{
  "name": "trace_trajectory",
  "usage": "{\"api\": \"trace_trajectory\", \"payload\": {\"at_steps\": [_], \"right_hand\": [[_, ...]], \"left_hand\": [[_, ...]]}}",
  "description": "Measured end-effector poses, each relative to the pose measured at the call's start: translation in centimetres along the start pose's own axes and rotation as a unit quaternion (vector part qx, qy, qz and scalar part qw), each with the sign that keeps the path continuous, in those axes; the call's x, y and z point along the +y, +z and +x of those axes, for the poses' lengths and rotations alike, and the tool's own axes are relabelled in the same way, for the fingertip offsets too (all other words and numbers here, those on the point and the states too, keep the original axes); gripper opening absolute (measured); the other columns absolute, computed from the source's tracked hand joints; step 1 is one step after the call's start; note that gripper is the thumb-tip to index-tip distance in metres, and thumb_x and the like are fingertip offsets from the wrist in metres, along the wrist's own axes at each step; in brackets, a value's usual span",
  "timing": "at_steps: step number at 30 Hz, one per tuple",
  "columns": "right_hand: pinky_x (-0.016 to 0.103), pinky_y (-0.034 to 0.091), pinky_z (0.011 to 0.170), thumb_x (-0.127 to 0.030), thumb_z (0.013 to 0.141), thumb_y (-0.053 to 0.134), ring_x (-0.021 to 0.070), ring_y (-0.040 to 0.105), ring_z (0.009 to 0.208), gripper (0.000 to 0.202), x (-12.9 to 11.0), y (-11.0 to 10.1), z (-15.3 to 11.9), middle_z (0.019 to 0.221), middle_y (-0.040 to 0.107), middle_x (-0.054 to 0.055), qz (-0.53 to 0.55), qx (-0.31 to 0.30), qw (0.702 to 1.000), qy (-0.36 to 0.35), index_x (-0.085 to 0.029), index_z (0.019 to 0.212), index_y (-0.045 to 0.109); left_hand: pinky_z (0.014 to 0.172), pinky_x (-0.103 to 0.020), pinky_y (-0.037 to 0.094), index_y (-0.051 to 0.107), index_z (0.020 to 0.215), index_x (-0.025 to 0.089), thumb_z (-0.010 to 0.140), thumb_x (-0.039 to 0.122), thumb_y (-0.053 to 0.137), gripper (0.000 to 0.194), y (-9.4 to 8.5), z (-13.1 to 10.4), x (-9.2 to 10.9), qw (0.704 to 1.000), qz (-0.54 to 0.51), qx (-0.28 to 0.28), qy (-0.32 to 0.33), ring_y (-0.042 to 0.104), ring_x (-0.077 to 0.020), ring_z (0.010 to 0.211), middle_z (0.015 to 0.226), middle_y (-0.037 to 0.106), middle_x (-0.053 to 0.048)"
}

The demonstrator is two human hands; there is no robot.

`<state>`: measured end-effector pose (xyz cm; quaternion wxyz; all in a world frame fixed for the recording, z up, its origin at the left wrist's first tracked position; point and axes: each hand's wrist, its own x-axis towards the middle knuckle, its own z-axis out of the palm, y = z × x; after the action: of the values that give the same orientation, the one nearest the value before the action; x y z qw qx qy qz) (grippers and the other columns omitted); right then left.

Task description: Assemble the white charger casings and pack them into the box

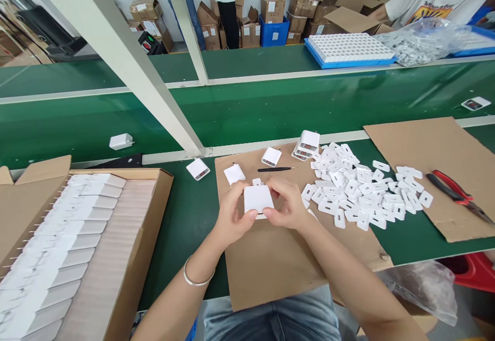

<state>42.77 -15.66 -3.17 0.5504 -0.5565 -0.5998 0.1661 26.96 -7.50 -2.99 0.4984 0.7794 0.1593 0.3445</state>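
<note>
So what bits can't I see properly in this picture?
All in the head view:
White block's underside: hidden, facing away from the camera.
Its side edges: partly covered by the left hand and right hand.
Open box: cut off by the left and bottom picture edges.
Writing on a carton label: too small.

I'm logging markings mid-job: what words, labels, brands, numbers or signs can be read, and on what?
No text is legible.
Shirt print: lettering too blurred.
Carton labels: too small.
Blue bin label: too small.
Stacked blocks' ends: too small to tell.
Held white block: none visible on top.
</note>
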Motion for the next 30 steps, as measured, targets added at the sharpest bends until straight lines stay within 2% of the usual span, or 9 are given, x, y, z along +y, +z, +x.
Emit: {"api": "trace_trajectory", "payload": {"at_steps": [5, 8, 11, 14, 19, 26, 30], "right_hand": [[0.029, 0.023, 0.055, -0.048, 0.086, 0.059, 0.0126, 0.032, 0.057, 0.038, 0.02, -0.04, 0.13, 0.062, 0.036, -0.004, 0.048, -0.007, 0.994, 0.102, -0.022, 0.067, 0.037], [0.029, 0.022, 0.055, -0.046, 0.088, 0.059, 0.0121, 0.031, 0.057, 0.039, 0.13, -0.11, 0.13, 0.061, 0.035, -0.004, 0.075, 0.01, 0.989, 0.131, -0.022, 0.066, 0.037], [0.029, 0.023, 0.056, -0.044, 0.089, 0.059, 0.0123, 0.031, 0.059, 0.038, 0.06, -0.18, 0.19, 0.063, 0.035, -0.004, 0.071, -0.003, 0.986, 0.15, -0.022, 0.067, 0.037], [0.028, 0.024, 0.058, -0.043, 0.085, 0.063, 0.0124, 0.032, 0.061, 0.034, -0.12, -0.28, 0.34, 0.067, 0.037, -0.004, 0.054, -0.04, 0.985, 0.159, -0.022, 0.072, 0.039], [0.028, 0.022, 0.057, -0.04, 0.074, 0.072, 0.0115, 0.031, 0.061, 0.039, -0.16, -0.4, 0.43, 0.067, 0.036, -0.005, 0.041, -0.045, 0.99, 0.13, -0.022, 0.072, 0.038], [0.028, 0.02, 0.055, -0.048, 0.069, 0.075, 0.011, 0.028, 0.059, 0.047, -0.23, -0.38, 0.23, 0.066, 0.032, -0.006, 0.055, -0.035, 0.997, 0.046, -0.023, 0.072, 0.035], [0.028, 0.021, 0.055, -0.047, 0.069, 0.073, 0.0114, 0.03, 0.059, 0.045, -0.24, -0.54, 0.3, 0.067, 0.034, -0.006, 0.037, -0.02, 0.999, 0.012, -0.023, 0.075, 0.036]], "left_hand": [[0.065, -0.031, 0.04, 0.052, 0.105, 0.021, 0.096, 0.065, 0.046, 0.045, -0.28, 0.3, -0.34, 0.996, -0.03, -0.065, -0.061, 0.047, -0.0171, 0.073, 0.089, 0.052, -0.003], [0.066, -0.031, 0.04, 0.055, 0.101, 0.02, 0.098, 0.062, 0.045, 0.044, -0.34, 0.47, -0.6, 0.991, -0.038, -0.097, -0.08, 0.048, -0.0179, 0.074, 0.088, 0.054, -0.004], [0.067, -0.031, 0.04, 0.055, 0.098, 0.019, 0.098, 0.061, 0.045, 0.043, -0.29, 0.45, -0.85, 0.992, -0.047, -0.085, -0.082, 0.05, -0.0186, 0.076, 0.087, 0.056, -0.004], [0.063, -0.029, 0.036, 0.054, 0.096, 0.02, 0.098, 0.06, 0.048, 0.041, -0.28, 0.32, -0.99, 0.993, -0.036, -0.058, -0.096, 0.046, -0.0164, 0.071, 0.082, 0.052, -0.002], [0.062, -0.029, 0.033, 0.05, 0.091, 0.019, 0.096, 0.063, 0.05, 0.044, -0.28, 0.2, -0.84, 0.994, -0.032, -0.05, -0.089, 0.04, -0.0143, 0.068, 0.077, 0.046, 0.0], [0.061, -0.029, 0.029, 0.047, 0.081, 0.02, 0.087, 0.067, 0.057, 0.049, -0.27, 0.12, -0.3, 1.0, 0.012, -0.015, 0.003, 0.035, -0.0151, 0.067, 0.072, 0.04, 0.001], [0.064, -0.031, 0.034, 0.051, 0.09, 0.019, 0.088, 0.066, 0.056, 0.047, -0.37, 0.08, -0.11, 0.999, 0.033, -0.02, 0.019, 0.042, -0.0169, 0.07, 0.078, 0.048, -0.002]]}}
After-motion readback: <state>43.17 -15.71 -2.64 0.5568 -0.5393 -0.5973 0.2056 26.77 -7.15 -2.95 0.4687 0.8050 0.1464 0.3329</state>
